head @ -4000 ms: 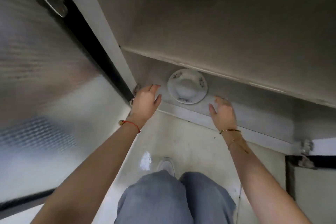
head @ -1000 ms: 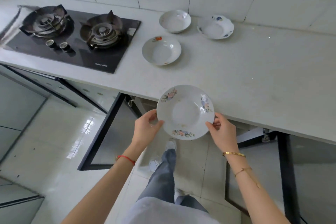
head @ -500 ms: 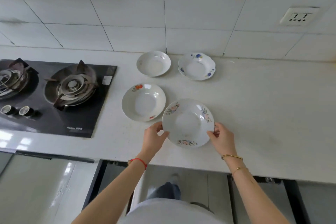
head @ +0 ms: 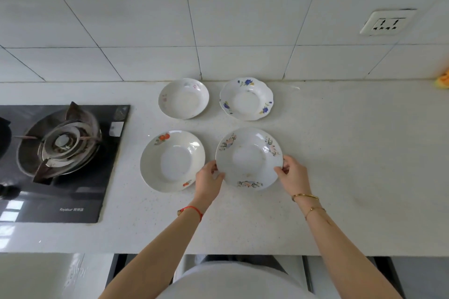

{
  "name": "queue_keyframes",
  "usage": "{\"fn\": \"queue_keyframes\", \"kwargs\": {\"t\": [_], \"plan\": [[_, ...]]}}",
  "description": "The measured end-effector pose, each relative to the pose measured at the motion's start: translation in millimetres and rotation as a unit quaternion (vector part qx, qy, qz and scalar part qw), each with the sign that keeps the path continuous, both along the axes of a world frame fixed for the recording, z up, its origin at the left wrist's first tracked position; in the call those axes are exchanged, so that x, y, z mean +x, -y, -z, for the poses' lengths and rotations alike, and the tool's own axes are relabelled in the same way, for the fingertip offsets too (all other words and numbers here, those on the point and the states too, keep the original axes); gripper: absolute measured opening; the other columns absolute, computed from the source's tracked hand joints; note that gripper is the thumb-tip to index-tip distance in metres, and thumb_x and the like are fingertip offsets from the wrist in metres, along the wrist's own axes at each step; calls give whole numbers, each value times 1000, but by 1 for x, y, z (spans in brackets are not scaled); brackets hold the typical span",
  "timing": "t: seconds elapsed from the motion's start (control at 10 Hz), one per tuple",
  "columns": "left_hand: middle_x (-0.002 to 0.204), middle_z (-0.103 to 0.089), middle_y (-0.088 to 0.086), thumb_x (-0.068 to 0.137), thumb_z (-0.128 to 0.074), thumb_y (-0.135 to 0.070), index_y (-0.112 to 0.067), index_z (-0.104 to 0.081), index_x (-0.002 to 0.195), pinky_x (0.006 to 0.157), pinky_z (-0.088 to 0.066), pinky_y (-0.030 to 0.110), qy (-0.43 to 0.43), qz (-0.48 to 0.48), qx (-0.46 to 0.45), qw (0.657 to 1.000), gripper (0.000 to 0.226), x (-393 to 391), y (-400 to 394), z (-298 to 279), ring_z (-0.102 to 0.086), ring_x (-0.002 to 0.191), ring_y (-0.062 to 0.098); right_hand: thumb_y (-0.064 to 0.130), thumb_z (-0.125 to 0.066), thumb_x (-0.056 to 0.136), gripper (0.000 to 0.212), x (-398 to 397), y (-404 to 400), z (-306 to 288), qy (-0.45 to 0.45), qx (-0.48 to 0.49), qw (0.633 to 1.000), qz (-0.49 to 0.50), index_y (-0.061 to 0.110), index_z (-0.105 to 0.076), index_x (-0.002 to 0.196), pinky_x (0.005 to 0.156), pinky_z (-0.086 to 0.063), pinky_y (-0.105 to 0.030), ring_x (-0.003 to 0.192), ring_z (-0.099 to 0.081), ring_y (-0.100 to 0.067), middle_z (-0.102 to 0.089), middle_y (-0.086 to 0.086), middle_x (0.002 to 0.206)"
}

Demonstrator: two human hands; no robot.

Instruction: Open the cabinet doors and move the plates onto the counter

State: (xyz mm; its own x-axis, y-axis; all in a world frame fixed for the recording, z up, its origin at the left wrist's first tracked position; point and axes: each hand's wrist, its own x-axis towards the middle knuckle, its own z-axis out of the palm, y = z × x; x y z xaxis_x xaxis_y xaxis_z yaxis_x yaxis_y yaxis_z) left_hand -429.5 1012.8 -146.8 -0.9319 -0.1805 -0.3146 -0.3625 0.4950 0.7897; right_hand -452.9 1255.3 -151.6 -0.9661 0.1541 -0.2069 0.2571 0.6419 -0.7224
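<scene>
A white plate with pink flowers (head: 249, 158) lies on the white counter (head: 352, 165), to the right of a plate with orange fruit marks (head: 172, 160). My left hand (head: 209, 183) grips its left rim and my right hand (head: 292, 175) grips its right rim. Behind them stand two more plates: a plain pale one (head: 183, 98) and a scalloped one with blue flowers (head: 246, 98). The cabinet below the counter edge is mostly hidden by my body.
A black gas hob (head: 60, 153) with a burner takes up the counter's left side. A wall socket (head: 386, 23) sits on the tiled wall at right. An orange object (head: 443, 81) shows at the far right edge. Open cabinet door frames (head: 384, 274) show below the counter.
I have lifted the pink-flowered plate from the low cabinet, carried it up over the counter edge and set it down beside the fruit plate, both hands still on its rim.
</scene>
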Motion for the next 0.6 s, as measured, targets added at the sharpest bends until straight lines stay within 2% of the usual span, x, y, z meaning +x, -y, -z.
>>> {"fn": "queue_keyframes", "kwargs": {"t": [0.1, 0.2, 0.4, 0.5, 0.6], "plan": [[96, -65, -5, 85, -65, -6, -10, -65, 111, 80, -45, 18, 19, -14, 3, 1000, 26, -1, -7, 1, -58, 90, 10, 8, -65, 83, 27, -6, -5, 2, 10, 4, 1000, -13, 8, -62, 111, 58, -39, -8, 70, -59, -13, -64, 0, 77], [91, -65, -5, 83, -65, -5, -6, -66, 104, 85, -51, 30, 19, -14, 0, 1000, 21, 0, -12, 2, -59, 88, 14, 8, -66, 83, 31, -7, -10, 4, 8, 11, 999, -29, 7, -61, 113, 59, -38, -8, 72, -60, -14, -62, 3, 77], [98, -68, -3, 83, -68, -8, -10, -67, 107, 82, -44, 21, 5, -8, -8, 1000, 24, 1, -15, 2, -62, 94, 15, 11, -67, 84, 36, -7, -16, 7, 18, 2, 999, -49, 6, -59, 119, 60, -40, -8, 74, -60, -13, -62, 4, 79], [106, -69, -1, 85, -67, -12, -11, -65, 114, 86, -45, 22, -2, 11, -24, 1000, 29, 3, -14, 2, -63, 101, 18, 15, -67, 85, 36, -7, -18, 8, 26, -2, 998, -56, 6, -58, 119, 63, -45, -13, 76, -60, -15, -63, 1, 83], [113, -67, 3, 87, -67, -21, -13, -60, 124, 90, -47, 27, -15, 14, -79, 997, 38, 9, -12, -1, -61, 104, 20, 22, -64, 87, 44, -7, -23, 5, 31, 25, 998, -57, 5, -51, 126, 74, -49, -29, 91, -60, -23, -63, -9, 100]]}}
